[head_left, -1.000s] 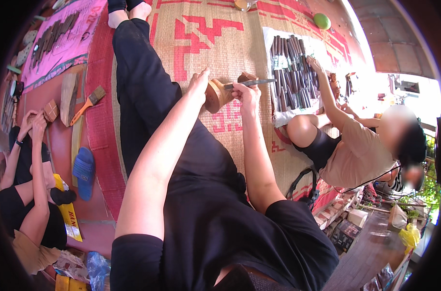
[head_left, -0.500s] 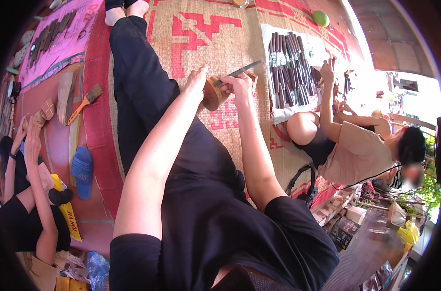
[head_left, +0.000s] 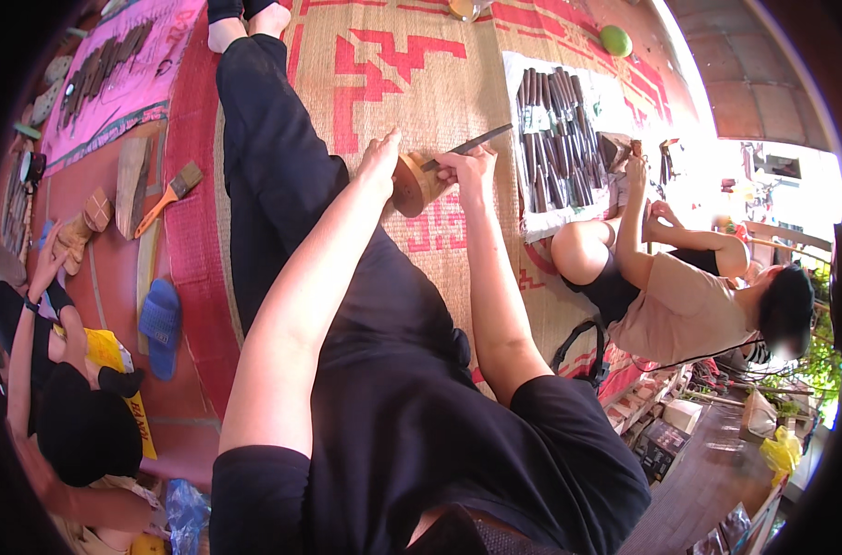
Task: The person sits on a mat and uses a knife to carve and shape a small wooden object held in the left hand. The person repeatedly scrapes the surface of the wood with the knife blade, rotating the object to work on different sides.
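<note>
Above my lap, my left hand (head_left: 381, 159) is closed on the left side of a rounded, light-brown wooden block (head_left: 419, 192) with a flat face. My right hand (head_left: 472, 168), fingers bent, grips a flat dark metal file (head_left: 484, 138) at the block's upper right. The file slants up to the right, its lower end against the block. My fingers hide part of both the block and the file.
A white cloth (head_left: 538, 222) at right holds several dark-handled tools (head_left: 558, 139). A co-worker (head_left: 685, 291) sits beside it; another (head_left: 88, 425) bends at left. A brush (head_left: 168, 199), wood piece (head_left: 130, 185), blue slipper (head_left: 159, 326) and green fruit (head_left: 615, 40) lie around the mat (head_left: 398, 102).
My right hand and the file have shifted slightly right along the block. The co-worker at left has leaned forward, head now in view, and the carved wooden piece there has moved.
</note>
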A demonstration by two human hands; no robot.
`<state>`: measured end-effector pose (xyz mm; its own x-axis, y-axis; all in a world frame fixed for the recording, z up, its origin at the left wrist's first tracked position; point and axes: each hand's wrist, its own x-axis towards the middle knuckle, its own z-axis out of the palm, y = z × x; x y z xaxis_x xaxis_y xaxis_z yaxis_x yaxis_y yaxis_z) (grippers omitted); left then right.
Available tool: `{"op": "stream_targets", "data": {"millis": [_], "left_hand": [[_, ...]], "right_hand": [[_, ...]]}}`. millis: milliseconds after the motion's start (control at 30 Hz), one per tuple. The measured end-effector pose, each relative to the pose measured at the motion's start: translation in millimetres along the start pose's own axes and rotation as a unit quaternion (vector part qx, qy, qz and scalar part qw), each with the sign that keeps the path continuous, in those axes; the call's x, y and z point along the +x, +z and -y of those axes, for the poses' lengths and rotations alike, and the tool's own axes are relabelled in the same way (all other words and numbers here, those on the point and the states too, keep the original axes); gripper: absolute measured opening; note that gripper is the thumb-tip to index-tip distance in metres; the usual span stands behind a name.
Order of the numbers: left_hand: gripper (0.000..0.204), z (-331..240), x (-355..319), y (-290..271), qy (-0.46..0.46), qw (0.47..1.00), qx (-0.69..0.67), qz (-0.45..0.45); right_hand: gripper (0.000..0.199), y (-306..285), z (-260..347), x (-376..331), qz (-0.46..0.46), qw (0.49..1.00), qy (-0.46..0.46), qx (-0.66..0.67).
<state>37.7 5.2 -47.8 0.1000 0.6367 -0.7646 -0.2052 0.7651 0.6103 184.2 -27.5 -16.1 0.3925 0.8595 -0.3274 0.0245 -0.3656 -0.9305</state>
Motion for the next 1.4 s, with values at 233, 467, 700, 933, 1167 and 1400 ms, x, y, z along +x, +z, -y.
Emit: {"op": "stream_targets", "data": {"millis": [233,467,700,933,1167,1400], "left_hand": [[0.067,2,5,-3,0.011,1.000,-0.004,0.010],[0.065,-2,-3,0,0.006,1.000,-0.008,0.009],[0.067,0,0,1,0.011,1.000,-0.008,0.001],[0.066,-2,-1,-3,0.006,1.000,-0.002,0.020],[0.064,4,6,1,0.011,1.000,0.005,-0.004],[0.065,6,8,0,0.008,1.000,0.001,-0.004]], "right_hand": [[0.013,11,8,1,0.033,0.999,0.038,0.008],[0.012,9,14,1,0.014,0.999,0.021,-0.021],[0.013,6,11,12,0.006,0.995,0.022,-0.093],[0.012,14,17,11,0.075,0.994,0.066,-0.037],[0.013,6,11,21,0.063,0.996,0.018,-0.060],[0.013,9,19,22,0.076,0.989,0.057,-0.110]]}}
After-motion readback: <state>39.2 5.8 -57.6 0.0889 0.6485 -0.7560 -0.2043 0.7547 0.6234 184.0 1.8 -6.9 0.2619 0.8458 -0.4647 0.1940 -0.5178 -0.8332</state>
